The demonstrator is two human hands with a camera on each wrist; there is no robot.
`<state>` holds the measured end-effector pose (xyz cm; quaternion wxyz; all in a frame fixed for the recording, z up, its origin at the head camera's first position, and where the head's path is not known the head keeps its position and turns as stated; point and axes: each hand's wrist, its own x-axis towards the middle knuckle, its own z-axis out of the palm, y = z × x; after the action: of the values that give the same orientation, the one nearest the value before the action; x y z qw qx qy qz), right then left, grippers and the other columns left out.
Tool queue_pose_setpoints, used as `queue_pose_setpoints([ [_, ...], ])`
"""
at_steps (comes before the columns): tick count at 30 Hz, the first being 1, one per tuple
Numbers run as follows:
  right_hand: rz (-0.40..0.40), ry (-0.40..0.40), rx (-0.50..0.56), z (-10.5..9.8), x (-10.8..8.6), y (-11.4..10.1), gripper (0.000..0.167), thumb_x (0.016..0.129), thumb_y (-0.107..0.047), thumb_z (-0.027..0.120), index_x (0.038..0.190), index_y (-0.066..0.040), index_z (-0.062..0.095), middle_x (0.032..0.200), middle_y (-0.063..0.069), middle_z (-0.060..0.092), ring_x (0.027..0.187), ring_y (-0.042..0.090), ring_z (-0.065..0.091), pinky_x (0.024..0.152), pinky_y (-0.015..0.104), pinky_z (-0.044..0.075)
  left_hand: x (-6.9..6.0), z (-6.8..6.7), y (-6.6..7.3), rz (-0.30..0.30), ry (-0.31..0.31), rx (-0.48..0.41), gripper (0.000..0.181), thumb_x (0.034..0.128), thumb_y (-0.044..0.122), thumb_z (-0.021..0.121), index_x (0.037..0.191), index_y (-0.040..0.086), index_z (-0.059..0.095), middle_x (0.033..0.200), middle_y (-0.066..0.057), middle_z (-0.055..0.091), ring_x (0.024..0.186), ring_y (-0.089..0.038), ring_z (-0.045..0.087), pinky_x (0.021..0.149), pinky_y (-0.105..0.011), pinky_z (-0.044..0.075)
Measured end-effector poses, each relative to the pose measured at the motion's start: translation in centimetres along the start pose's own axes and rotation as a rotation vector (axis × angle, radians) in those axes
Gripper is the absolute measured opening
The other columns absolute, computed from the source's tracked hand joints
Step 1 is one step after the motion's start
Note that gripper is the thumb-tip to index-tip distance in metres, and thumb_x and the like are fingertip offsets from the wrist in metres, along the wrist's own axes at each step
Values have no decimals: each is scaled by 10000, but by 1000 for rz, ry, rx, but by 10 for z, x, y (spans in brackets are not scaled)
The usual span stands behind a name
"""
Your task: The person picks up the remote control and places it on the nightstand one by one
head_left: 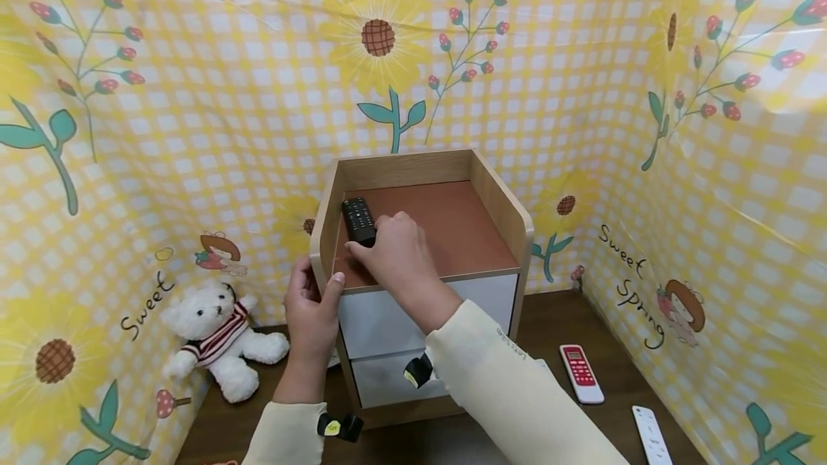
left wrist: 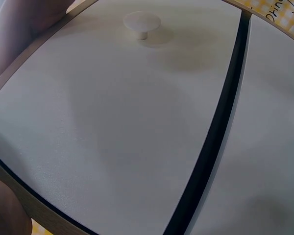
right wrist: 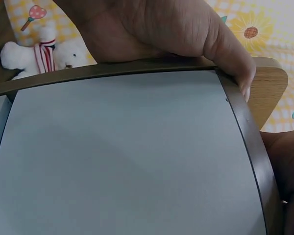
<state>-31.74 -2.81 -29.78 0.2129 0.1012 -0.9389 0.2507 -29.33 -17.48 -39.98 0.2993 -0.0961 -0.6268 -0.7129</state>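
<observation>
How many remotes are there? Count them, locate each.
3: a black remote on the cabinet; a red-and-white remote on the table to the right; a white remote nearer the camera. The right sleeve may hide others.

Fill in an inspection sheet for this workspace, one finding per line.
Surface: dark brown tabletop under a wooden cabinet.
Job's things: black remote at the left of the cabinet's brown top; two white drawers, apparently closed.
Clutter: teddy bear in a striped top left of the cabinet; red-and-white remote and white remote to its right.
Left hand: grips the cabinet's left side, thumb at the front edge.
Right hand: at the black remote's near end; firmness of grip cannot be told.
Cables: nothing seen.
Surroundings: yellow-checked sheeting with sunflowers and strawberries.
</observation>
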Motion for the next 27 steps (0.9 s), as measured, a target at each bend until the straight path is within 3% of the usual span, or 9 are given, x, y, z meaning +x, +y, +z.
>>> queue_pose_setpoints([
  [6, -4, -32, -18, 4, 2, -3, 559, 940, -623, 799, 1058, -79, 755, 947, 48, 638, 768, 168, 617, 652, 299, 551, -1, 3, 1, -10, 0, -12, 484, 1037, 4, 672, 1505, 68, 566, 1472, -121, 599, 1361, -226, 579, 1020, -204, 527],
  [10, -49, -57, -75, 7, 2, -5, 556, 950, -631, 784, 1018, -81, 739, 892, 24, 588, 678, 149, 561, 573, 274, 484, -2, 3, 1, -12, 3, -32, 478, 1040, 11, 679, 1502, 65, 571, 1466, -118, 607, 1353, -224, 591, 1019, -215, 535],
  [14, -94, -69, -136, 9, 2, -5, 571, 956, -656, 760, 992, -86, 749, 889, 20, 592, 672, 153, 568, 577, 275, 494, -2, 3, 3, -20, 12, -33, 472, 1043, 13, 672, 1502, 64, 572, 1422, -100, 626, 1320, -215, 608, 1000, -208, 541],
  [19, -141, -49, -143, 7, -7, 2, 672, 984, -699, 690, 1177, -57, 730, 975, 35, 602, 759, 163, 583, 668, 296, 537, -2, 3, 3, -18, 17, -48, 466, 1040, -7, 664, 1493, 56, 573, 1385, -84, 637, 1304, -217, 612, 999, -210, 544],
  [22, -300, 120, -51, 5, -25, 22, 614, 1046, -576, 679, 1305, -20, 676, 1030, 56, 635, 848, 177, 609, 750, 316, 559, -3, 3, 1, -11, 13, -50, 471, 1034, -10, 676, 1490, 50, 574, 1381, -80, 634, 1300, -224, 603, 1008, -221, 533],
  [27, -755, 554, 153, 13, -82, 79, 305, 1054, -242, 647, 1181, 28, 708, 1034, 113, 685, 930, 256, 648, 824, 378, 568, -2, 2, 0, -1, 12, -40, 457, 1036, 19, 685, 1481, 69, 589, 1319, -68, 652, 1246, -227, 608, 961, -232, 535],
])
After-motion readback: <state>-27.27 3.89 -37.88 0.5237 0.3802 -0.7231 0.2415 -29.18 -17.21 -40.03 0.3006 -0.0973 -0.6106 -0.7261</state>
